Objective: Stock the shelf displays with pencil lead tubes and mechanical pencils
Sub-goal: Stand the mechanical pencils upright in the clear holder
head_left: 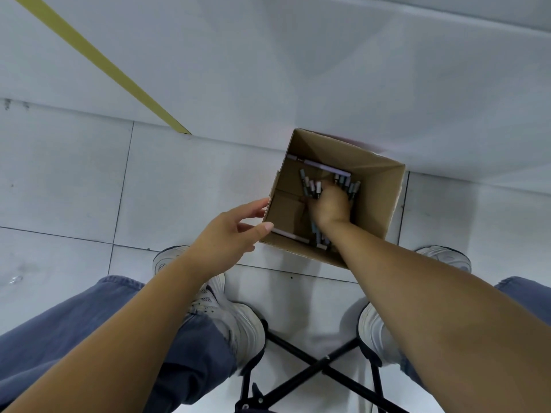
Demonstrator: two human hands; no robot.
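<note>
Head view, box: the cardboard box (384, 201) stands on the floor tiles.
Stock: lead tubes (311, 187) lie loose inside it; a mechanical pencil (322, 166) lies along the far wall.
Right hand (331, 204): reaches in, fingers curled round several tubes.
Left hand (229, 231): relaxed, fingers spread at the box's left rim.
Handling: probably light, stiff and slippery; grip them bunched, mid-length.

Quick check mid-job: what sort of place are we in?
Probably a shop aisle or stockroom, though no shelves show. An open brown cardboard box of small grey tubes sits on a pale tiled floor beside a white panel, and a black folding stool stands between the feet.
</note>
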